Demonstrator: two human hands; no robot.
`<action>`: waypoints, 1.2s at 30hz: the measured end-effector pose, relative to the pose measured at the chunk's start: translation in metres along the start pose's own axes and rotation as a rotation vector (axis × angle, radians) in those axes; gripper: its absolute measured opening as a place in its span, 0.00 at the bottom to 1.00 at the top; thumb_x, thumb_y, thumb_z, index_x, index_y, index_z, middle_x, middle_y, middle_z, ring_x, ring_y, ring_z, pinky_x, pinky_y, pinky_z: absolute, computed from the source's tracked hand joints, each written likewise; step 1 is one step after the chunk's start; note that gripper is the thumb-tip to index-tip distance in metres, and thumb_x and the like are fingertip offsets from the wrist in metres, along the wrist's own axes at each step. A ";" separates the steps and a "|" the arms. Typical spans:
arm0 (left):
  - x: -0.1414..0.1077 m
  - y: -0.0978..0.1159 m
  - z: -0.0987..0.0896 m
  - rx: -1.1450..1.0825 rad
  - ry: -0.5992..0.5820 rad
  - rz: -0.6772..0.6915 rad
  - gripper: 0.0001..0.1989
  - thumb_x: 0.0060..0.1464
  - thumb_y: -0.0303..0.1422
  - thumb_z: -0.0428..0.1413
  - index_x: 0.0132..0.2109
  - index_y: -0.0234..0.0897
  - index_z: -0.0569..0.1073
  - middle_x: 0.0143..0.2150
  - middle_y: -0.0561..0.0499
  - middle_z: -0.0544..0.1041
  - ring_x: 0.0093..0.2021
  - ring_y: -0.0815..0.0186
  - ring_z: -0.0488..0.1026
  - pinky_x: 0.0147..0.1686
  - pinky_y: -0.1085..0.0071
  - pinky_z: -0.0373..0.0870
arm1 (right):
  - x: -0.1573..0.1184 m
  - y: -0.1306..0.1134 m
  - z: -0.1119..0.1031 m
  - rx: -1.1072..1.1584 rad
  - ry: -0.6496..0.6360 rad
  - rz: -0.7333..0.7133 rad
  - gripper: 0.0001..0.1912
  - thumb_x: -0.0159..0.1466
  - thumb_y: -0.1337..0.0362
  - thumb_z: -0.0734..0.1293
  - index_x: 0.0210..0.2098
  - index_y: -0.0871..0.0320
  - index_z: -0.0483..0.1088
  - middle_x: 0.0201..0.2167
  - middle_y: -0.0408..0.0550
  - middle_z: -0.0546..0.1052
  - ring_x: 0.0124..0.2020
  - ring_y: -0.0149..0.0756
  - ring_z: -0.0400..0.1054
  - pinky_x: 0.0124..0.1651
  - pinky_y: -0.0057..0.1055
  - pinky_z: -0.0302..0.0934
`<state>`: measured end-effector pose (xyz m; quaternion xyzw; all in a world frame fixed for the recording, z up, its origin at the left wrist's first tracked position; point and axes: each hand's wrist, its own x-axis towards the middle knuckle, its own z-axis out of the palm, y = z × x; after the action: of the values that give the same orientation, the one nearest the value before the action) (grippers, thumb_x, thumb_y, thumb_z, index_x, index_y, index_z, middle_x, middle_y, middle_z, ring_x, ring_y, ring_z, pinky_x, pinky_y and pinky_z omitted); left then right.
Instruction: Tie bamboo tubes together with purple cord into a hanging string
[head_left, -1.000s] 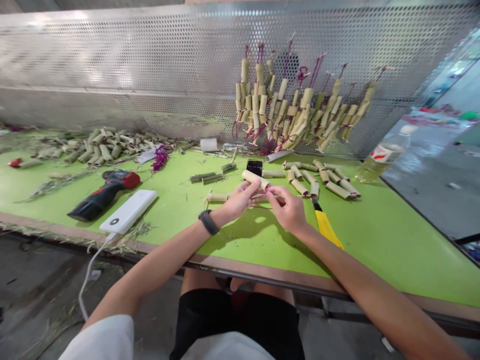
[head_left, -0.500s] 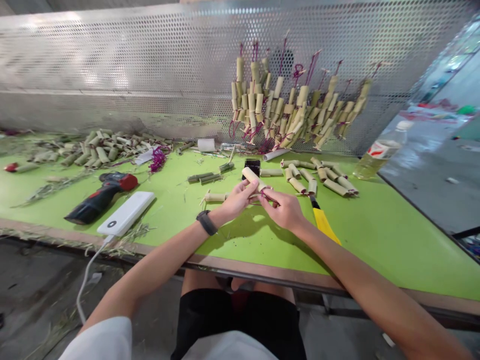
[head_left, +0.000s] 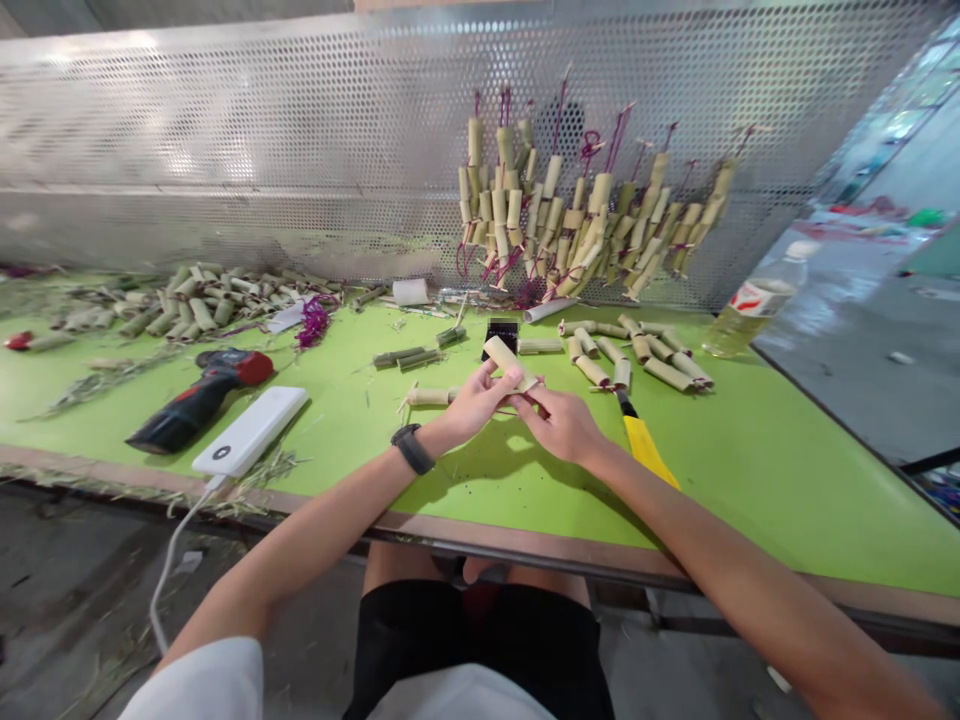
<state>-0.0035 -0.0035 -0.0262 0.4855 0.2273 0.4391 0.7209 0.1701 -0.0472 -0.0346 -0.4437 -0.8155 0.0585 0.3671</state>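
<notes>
Above the green tabletop, my left hand (head_left: 486, 398) grips a pale bamboo tube (head_left: 504, 358), tilted with its upper end to the left. My right hand (head_left: 559, 418) is closed at the tube's lower right end, its fingertips pressed there; what else they pinch is hidden. Just behind the tube is a small black box (head_left: 501, 335). A bamboo piece with a crosswise stick (head_left: 427, 396) lies left of my hands. Another pale tube (head_left: 540, 346) rests behind them. To the right lie several tubes strung together (head_left: 615, 360) and a yellow-handled tool (head_left: 649, 452).
Left on the table are a cordless drill (head_left: 199, 395), a white power bank (head_left: 251, 430) with a cable, purple string (head_left: 313, 320) and a heap of bamboo tubes (head_left: 199, 300). Strung bamboo (head_left: 570, 220) hangs on the perforated metal panel (head_left: 300, 130). A plastic bottle (head_left: 761, 300) stands right.
My right fingers have shifted slightly at the tube's lower end, and the purple bit seen there is now covered. The tube stays in my left hand. The view has moved slightly.
</notes>
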 end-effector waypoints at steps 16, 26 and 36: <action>-0.001 -0.004 0.007 -0.178 0.038 -0.163 0.08 0.60 0.29 0.67 0.41 0.31 0.76 0.33 0.51 0.79 0.31 0.73 0.76 0.39 0.75 0.75 | 0.002 0.002 0.001 -0.107 0.044 0.011 0.25 0.78 0.50 0.55 0.42 0.57 0.76 0.34 0.53 0.77 0.23 0.34 0.66 0.21 0.32 0.59; 0.000 0.010 0.008 -0.259 0.063 -0.204 0.11 0.70 0.29 0.58 0.35 0.30 0.76 0.31 0.50 0.79 0.32 0.72 0.77 0.43 0.76 0.76 | 0.005 -0.008 -0.010 -0.053 0.303 -0.115 0.10 0.71 0.61 0.66 0.46 0.53 0.80 0.46 0.54 0.84 0.45 0.47 0.79 0.49 0.49 0.77; 0.000 0.015 0.006 -0.249 0.082 -0.188 0.11 0.70 0.28 0.56 0.36 0.30 0.76 0.32 0.48 0.80 0.34 0.71 0.80 0.48 0.75 0.77 | 0.007 -0.003 -0.009 -0.024 0.419 -0.173 0.07 0.67 0.63 0.71 0.43 0.51 0.81 0.45 0.52 0.85 0.46 0.47 0.80 0.49 0.52 0.77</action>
<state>-0.0049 -0.0043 -0.0100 0.3507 0.2446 0.4140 0.8036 0.1715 -0.0452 -0.0233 -0.3789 -0.7572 -0.0763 0.5266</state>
